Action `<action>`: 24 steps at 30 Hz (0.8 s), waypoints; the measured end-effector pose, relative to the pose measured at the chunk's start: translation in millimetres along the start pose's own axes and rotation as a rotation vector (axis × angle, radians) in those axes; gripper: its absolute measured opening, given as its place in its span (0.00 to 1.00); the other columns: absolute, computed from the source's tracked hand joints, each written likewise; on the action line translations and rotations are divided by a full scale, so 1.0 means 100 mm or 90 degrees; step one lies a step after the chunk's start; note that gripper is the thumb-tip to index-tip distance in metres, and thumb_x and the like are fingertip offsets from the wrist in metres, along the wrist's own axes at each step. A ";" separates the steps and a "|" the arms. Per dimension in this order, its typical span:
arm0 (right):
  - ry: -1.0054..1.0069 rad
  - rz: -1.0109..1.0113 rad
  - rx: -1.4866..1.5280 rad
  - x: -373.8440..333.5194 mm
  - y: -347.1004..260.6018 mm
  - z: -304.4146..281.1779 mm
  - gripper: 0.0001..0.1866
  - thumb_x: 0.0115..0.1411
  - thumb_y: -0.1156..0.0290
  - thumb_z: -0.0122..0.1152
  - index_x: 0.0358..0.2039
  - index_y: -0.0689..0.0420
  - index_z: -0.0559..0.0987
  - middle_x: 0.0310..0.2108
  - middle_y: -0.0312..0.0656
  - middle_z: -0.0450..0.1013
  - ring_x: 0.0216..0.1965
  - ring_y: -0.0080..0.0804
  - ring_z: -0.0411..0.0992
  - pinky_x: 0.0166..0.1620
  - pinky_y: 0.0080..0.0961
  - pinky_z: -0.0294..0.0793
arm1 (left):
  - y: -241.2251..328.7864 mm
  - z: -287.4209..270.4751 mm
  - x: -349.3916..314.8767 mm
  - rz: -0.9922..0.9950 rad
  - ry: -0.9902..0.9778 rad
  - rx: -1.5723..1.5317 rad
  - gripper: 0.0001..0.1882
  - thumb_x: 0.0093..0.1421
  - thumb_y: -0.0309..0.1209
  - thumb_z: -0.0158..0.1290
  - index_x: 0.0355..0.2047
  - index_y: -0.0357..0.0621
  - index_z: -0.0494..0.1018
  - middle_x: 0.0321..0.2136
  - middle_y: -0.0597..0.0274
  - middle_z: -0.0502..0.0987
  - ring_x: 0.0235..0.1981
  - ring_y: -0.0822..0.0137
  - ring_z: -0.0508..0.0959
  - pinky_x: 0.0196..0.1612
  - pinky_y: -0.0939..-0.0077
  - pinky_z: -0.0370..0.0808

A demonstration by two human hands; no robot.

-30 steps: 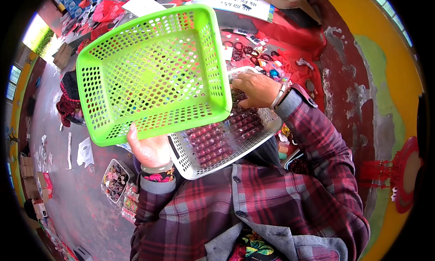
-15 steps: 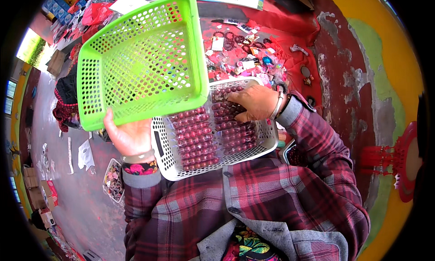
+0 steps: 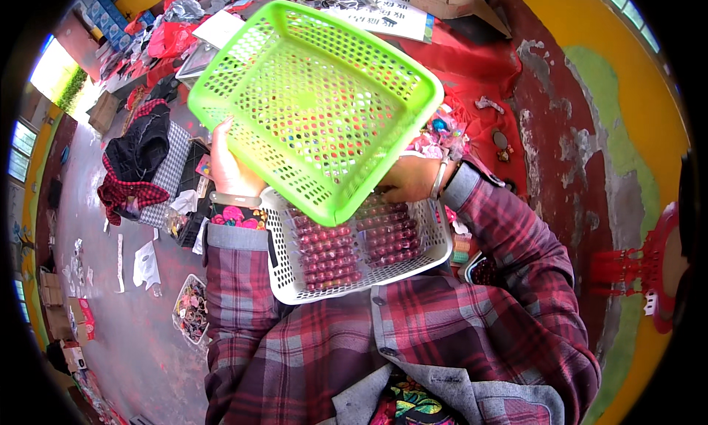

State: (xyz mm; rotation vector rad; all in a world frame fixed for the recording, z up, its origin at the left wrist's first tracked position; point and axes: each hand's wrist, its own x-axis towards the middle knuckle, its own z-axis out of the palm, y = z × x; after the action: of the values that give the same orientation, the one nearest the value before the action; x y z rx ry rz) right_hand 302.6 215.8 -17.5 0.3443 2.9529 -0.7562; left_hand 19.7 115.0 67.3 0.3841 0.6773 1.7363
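Note:
A green plastic basket is held up, tilted, by my left hand, which grips its near left rim. Below it, a white perforated basket rests against my lap. Inside the white basket lie two side-by-side stacks of dark red bead strands in clear wrapping. My right hand reaches over the far right part of the white basket at the beads, fingers bent down. The green basket's lower right corner partly covers those fingers, so whether they pinch anything is hidden.
Beyond the baskets, a red-covered table bears trinkets and packets. On the left floor stand a small basket of coloured bands and a checked box with dark clothing on it. A red stool is at the right.
The green basket has swung right and turned clockwise, carried by my left hand, and now covers the far part of the white basket. My right hand has shifted slightly left and nearer.

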 end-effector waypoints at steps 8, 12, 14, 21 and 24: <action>0.085 -0.069 -0.098 -0.01 -0.05 -0.02 0.20 0.47 0.65 0.58 0.43 0.55 0.77 0.39 0.47 0.75 0.42 0.45 0.73 0.46 0.38 0.72 | 0.25 -0.18 0.15 -0.128 -0.014 0.098 0.23 0.58 0.44 0.51 0.49 0.44 0.68 0.41 0.58 0.75 0.40 0.60 0.76 0.44 0.61 0.73; 0.127 -0.108 -0.191 -0.04 -0.11 -0.04 0.20 0.45 0.68 0.57 0.43 0.52 0.77 0.39 0.44 0.75 0.41 0.44 0.73 0.46 0.38 0.72 | 0.31 -0.23 0.05 -0.132 -0.026 0.067 0.23 0.58 0.44 0.51 0.50 0.44 0.68 0.41 0.57 0.75 0.39 0.59 0.76 0.44 0.60 0.74; 0.143 -0.113 -0.195 -0.06 -0.18 -0.08 0.21 0.45 0.70 0.57 0.43 0.51 0.77 0.39 0.43 0.75 0.40 0.43 0.73 0.46 0.38 0.73 | 0.35 -0.26 -0.04 -0.124 -0.021 0.070 0.23 0.58 0.44 0.50 0.50 0.44 0.68 0.41 0.57 0.75 0.39 0.59 0.76 0.43 0.60 0.74; 0.136 0.159 -0.049 -0.35 -0.70 -0.38 0.22 0.45 0.70 0.57 0.44 0.57 0.74 0.34 0.51 0.74 0.37 0.49 0.73 0.40 0.40 0.74 | 0.53 -0.42 -0.19 -0.070 0.009 0.064 0.25 0.58 0.46 0.50 0.51 0.43 0.66 0.42 0.55 0.74 0.41 0.57 0.76 0.44 0.58 0.73; 0.206 0.171 -0.045 -0.46 -0.70 -0.27 0.24 0.46 0.71 0.58 0.48 0.57 0.70 0.36 0.53 0.72 0.37 0.50 0.73 0.40 0.41 0.73 | 0.63 -0.51 -0.24 -0.061 0.028 0.055 0.27 0.57 0.48 0.50 0.51 0.43 0.67 0.43 0.55 0.74 0.42 0.57 0.75 0.46 0.57 0.72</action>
State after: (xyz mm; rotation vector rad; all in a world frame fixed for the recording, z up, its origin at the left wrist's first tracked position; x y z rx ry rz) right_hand 330.7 159.6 44.6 0.9163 3.1167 -0.6096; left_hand -51.6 69.9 69.1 0.3686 0.7914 1.6332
